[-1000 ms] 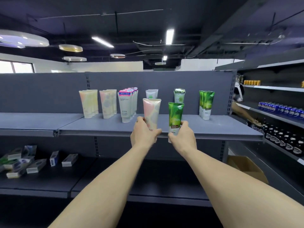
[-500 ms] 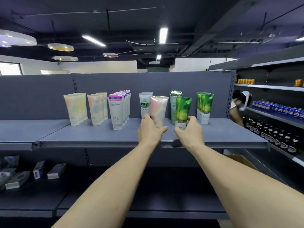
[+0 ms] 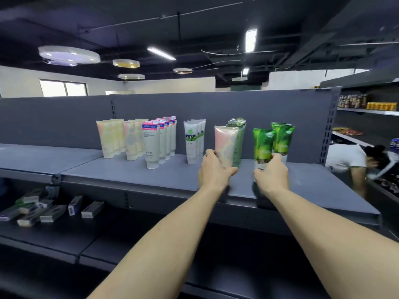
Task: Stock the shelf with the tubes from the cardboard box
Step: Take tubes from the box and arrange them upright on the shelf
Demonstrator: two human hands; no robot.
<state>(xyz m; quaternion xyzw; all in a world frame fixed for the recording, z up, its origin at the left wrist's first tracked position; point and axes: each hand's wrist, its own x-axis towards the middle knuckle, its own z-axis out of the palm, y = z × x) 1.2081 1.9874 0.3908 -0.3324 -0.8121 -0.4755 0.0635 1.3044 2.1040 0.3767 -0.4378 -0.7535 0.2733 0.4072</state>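
Note:
My left hand [image 3: 212,171] grips a pink and cream tube [image 3: 225,143], held upright over the grey shelf [image 3: 121,175], just in front of a row of pale green tubes [image 3: 238,134]. My right hand [image 3: 272,175] grips a bright green tube [image 3: 263,145], upright and close in front of a row of matching green tubes [image 3: 283,137]. Both tubes' lower ends are hidden by my fingers, so I cannot tell whether they touch the shelf. The cardboard box is out of view.
Further left on the shelf stand rows of cream tubes [image 3: 110,139], white tubes with pink tops [image 3: 152,145] and white tubes with green print [image 3: 192,141]. Small boxes [image 3: 51,209] lie on the lower shelf. A person [image 3: 354,162] bends down by the right-hand shelving.
Both hands have carried their tubes further back over the shelf, towards the standing rows. The view has shifted, so the shelf sits lower and the person at right shows more.

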